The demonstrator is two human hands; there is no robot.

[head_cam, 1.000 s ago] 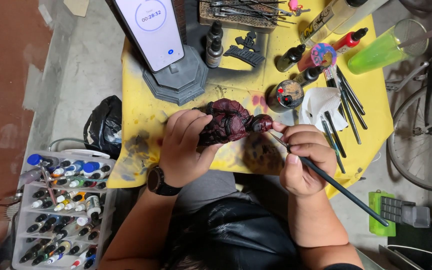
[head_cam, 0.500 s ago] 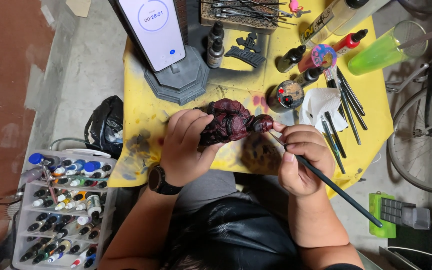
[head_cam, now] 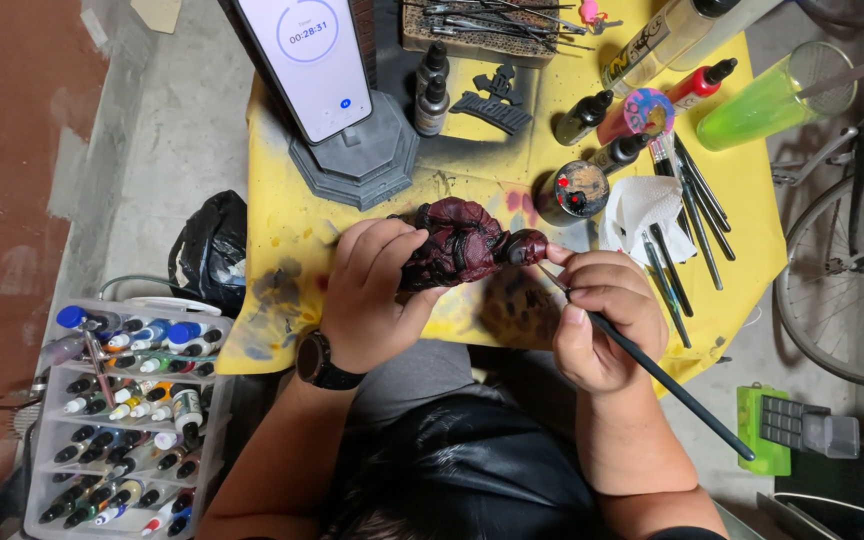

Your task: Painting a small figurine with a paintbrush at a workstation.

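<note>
Figurine (head_cam: 462, 250), dark red, gripped by left hand (head_cam: 372, 295); right hand (head_cam: 602, 320) pinches paintbrush (head_cam: 652, 372) beside dropper bottles (head_cam: 432, 90).

A dark red figurine (head_cam: 462, 250) is gripped in the left hand (head_cam: 372, 295), fingers wrapped over its lower body. A thin black brush (head_cam: 652, 370) is pinched in the right hand (head_cam: 602, 320), its tip laid against the figurine's head just beyond the left grip. Past the right grip, a white paper towel (head_cam: 642, 205) and loose brushes (head_cam: 687, 215) are spread on the yellow table (head_cam: 282, 220). Beyond the left grip, a phone (head_cam: 307, 60) is propped on a grey stand (head_cam: 357, 160).
</note>
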